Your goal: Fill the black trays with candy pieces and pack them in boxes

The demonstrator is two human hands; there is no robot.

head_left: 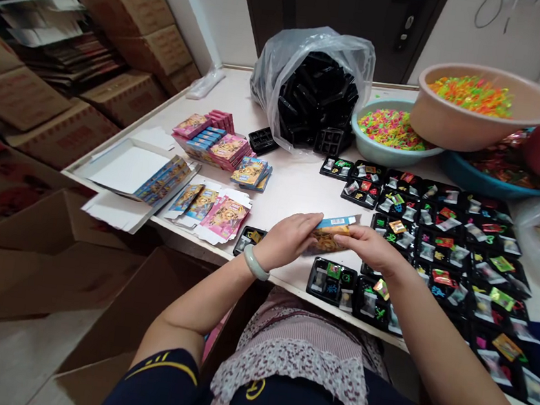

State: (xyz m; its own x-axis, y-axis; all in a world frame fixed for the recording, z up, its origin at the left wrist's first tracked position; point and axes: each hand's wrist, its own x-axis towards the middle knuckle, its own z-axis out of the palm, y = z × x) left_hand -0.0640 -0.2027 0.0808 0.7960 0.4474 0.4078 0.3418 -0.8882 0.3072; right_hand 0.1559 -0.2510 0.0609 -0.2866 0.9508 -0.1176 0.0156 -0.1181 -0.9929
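My left hand point(288, 238) and my right hand point(371, 246) both grip a small printed cardboard box point(332, 230) with a blue end flap, held just above the white table point(296, 186). A pale green bangle sits on my left wrist. Under my hands lie black plastic trays point(334, 281) filled with small packets and coloured bits. One more filled tray point(249, 238) lies left of my left hand. Flat printed boxes point(220, 213) in pink and blue lie further left.
A clear bag of empty black trays point(312, 90) stands at the back. Bowls of bright plastic pieces point(476, 106) sit back right, above many filled trays point(464, 250). Stacked printed boxes point(213, 137) and an open white carton point(127, 170) lie left. Brown cartons point(63, 133) crowd the floor.
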